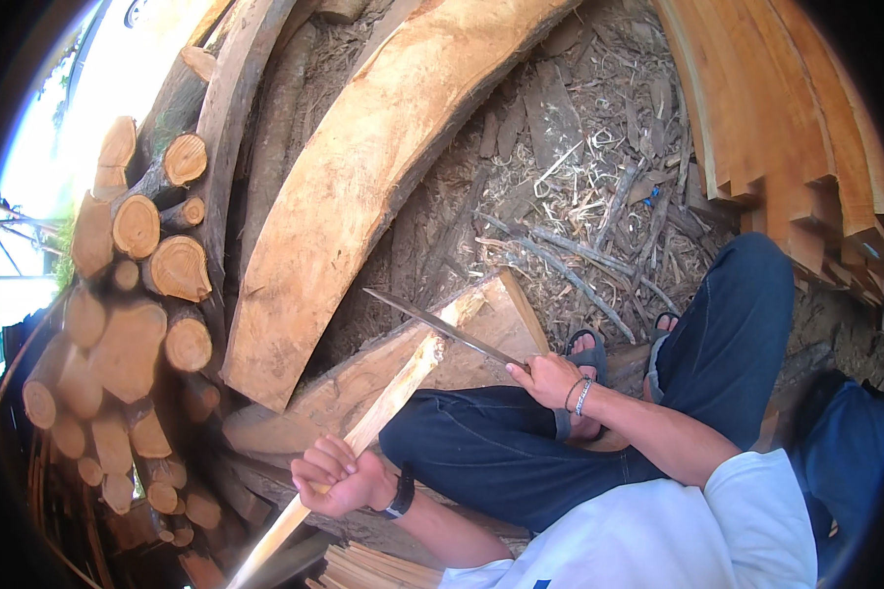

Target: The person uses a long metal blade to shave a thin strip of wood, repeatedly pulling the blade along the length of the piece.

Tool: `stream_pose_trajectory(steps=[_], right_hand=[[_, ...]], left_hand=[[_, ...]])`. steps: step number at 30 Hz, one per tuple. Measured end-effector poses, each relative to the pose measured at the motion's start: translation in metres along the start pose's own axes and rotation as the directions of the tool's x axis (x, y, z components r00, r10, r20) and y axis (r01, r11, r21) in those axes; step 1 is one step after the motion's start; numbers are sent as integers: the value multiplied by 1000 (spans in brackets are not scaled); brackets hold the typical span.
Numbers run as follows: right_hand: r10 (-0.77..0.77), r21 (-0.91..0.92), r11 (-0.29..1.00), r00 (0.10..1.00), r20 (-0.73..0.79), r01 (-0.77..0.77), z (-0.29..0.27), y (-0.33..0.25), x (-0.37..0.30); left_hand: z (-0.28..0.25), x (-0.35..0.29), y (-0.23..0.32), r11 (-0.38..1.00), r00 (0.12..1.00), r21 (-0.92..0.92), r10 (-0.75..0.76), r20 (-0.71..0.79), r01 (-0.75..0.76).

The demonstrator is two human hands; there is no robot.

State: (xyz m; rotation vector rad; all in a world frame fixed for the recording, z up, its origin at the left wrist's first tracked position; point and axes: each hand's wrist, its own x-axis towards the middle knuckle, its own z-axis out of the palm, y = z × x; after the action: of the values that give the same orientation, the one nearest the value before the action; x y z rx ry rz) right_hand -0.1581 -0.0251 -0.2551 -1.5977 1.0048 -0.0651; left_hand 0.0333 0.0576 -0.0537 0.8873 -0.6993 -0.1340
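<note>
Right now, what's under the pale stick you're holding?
The pale stick, gripped by the left hand, rests its far end on a flat wood slab. What lies beneath the slab is covered.

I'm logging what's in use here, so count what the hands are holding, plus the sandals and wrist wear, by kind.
Long knife, in the right hand: 1
Pale wooden stick, in the left hand: 1
Sandals in view: 2
Bracelets on the right wrist: 2
Dark wristband on the left wrist: 1
Total: 7
</note>
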Motion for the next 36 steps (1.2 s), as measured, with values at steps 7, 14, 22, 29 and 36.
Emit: stream_pose_trajectory(steps=[7,14,22,29,36], right_hand=[[-84,42,996,996,-23,85,9,-1,-2],[-49,79,996,999,-22,50,16,-4,0],[-28,12,1000,999,-46,28,9,0,2],[-4,-9,1000,1000,-2,4,-2,-6,0],[-24,11,1000,1000,-10,24,7,4,4]], left_hand=[[-2,1,-2,1000,1000,-10,-3,22,3],[-9,5,2,1000,1000,-9,-2,-5,2],[-12,3,0,1000,1000,-25,-12,17,12],[-12,-2,4,999,996,-40,-31,82,34],[-6,-7,4,999,997,-49,-10,83,15]])
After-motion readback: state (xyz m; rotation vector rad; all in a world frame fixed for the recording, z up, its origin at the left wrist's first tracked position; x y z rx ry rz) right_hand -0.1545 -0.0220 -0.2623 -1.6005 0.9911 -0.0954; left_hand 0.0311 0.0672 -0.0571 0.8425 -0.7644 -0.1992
